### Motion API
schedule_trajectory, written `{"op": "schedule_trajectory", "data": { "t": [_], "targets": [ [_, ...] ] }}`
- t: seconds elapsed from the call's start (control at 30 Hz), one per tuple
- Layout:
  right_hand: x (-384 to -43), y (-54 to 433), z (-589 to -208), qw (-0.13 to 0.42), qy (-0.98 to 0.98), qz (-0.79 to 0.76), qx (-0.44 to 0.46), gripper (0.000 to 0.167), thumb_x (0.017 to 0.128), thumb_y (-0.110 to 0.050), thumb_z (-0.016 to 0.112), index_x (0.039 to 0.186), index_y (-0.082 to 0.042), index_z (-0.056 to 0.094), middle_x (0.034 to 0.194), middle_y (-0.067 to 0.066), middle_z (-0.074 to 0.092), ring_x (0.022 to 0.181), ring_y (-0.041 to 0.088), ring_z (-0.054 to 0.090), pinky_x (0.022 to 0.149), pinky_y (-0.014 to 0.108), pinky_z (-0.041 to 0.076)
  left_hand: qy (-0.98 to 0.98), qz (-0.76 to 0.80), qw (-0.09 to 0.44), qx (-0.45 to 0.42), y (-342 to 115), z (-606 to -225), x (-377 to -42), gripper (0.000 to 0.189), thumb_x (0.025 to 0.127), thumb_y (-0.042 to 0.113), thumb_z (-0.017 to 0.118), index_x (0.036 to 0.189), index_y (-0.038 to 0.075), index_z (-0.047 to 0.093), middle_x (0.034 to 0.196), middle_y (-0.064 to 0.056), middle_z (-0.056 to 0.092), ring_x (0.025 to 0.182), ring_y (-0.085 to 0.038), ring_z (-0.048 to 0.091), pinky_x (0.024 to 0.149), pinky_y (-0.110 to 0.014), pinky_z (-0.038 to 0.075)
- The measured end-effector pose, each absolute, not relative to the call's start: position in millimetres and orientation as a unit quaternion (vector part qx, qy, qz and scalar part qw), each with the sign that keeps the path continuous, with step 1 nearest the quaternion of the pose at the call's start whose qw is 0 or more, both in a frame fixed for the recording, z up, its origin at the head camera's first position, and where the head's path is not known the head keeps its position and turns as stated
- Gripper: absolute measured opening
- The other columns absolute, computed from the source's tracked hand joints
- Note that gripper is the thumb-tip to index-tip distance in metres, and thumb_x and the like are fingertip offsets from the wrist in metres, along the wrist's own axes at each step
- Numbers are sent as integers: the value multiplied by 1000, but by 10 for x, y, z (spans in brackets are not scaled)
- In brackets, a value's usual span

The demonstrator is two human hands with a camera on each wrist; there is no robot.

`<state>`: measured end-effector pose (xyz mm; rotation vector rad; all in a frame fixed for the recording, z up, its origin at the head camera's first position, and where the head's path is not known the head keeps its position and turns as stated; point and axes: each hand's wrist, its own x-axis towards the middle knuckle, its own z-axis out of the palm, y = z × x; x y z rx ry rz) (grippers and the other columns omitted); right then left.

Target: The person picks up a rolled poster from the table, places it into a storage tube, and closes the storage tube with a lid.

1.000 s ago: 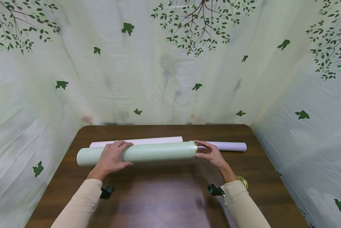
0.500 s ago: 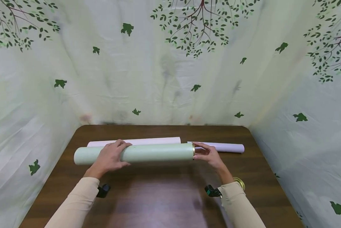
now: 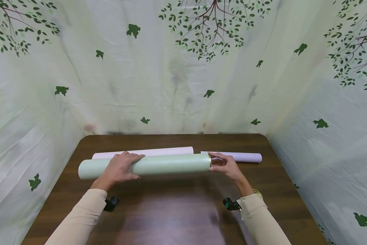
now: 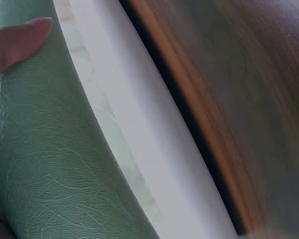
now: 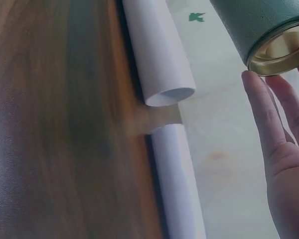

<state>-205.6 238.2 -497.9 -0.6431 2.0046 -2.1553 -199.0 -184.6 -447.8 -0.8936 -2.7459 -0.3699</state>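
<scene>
A long pale green cardboard-like tube (image 3: 171,165) lies crosswise in both hands in the head view, with a gold rim (image 5: 281,64) round its open right end. My left hand (image 3: 119,170) grips it left of the middle, thumb on the near side and fingers over the top. At the rimmed end, my right hand (image 3: 226,166) holds the edge between fingertips and thumb. The right wrist view shows those fingertips touching the rim, and the gold interior. The tube's textured surface fills the left side of the left wrist view.
Behind the tube, a white paper roll (image 3: 162,151) and a thinner lilac-white roll (image 3: 244,157) lie on the brown wooden table (image 3: 171,211). A round gold piece (image 3: 258,194) is partly hidden by the right wrist. Leaf-printed curtains (image 3: 183,81) enclose the table.
Both hands keep hold of the green tube. The view shifts slightly, and the right forearm hides more of the gold piece than before. Otherwise little differs.
</scene>
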Motion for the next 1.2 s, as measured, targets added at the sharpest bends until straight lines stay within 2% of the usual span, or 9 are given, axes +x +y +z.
{"op": "schedule_trajectory", "data": {
  "t": [0.4, 0.7, 1.0, 1.2],
  "targets": [
    [-2038, 2341, -4988, 48, 679, -693, -236, 66, 73, 9, 77, 129, 19, 44, 110, -1, 62, 98, 17, 65, 75, 28, 55, -934, -129, 101, -318, -1836, -4447, -2013, 75, 50, 23, 93, 119, 7, 68, 105, -7, 70, 89, -31, 59, 71, -47, 47],
    [-2020, 2334, -5036, 55, 673, -693, -253, 69, 74, 0, 78, 129, 18, 41, 106, 0, 60, 99, 14, 65, 77, 25, 53, -931, -146, 80, -326, -1811, -4496, -1964, 73, 51, 18, 93, 118, 2, 68, 104, -10, 71, 85, -28, 57, 73, -41, 47],
    [-2032, 2265, -5104, 61, 679, -688, -250, 71, 75, -5, 79, 131, 18, 41, 107, 1, 57, 102, 16, 64, 79, 25, 53, -936, -143, 80, -311, -1850, -4575, -1923, 73, 50, 21, 94, 117, 4, 69, 102, -8, 71, 81, -26, 55, 70, -39, 47],
    [-2023, 2255, -5119, 65, 695, -671, -251, 66, 77, 4, 75, 132, 18, 41, 108, 4, 57, 100, 14, 63, 79, 26, 54, -935, -135, 80, -317, -1880, -4615, -1906, 74, 51, 22, 93, 118, 5, 68, 104, -6, 71, 82, -25, 56, 68, -37, 47]
  ]
}}
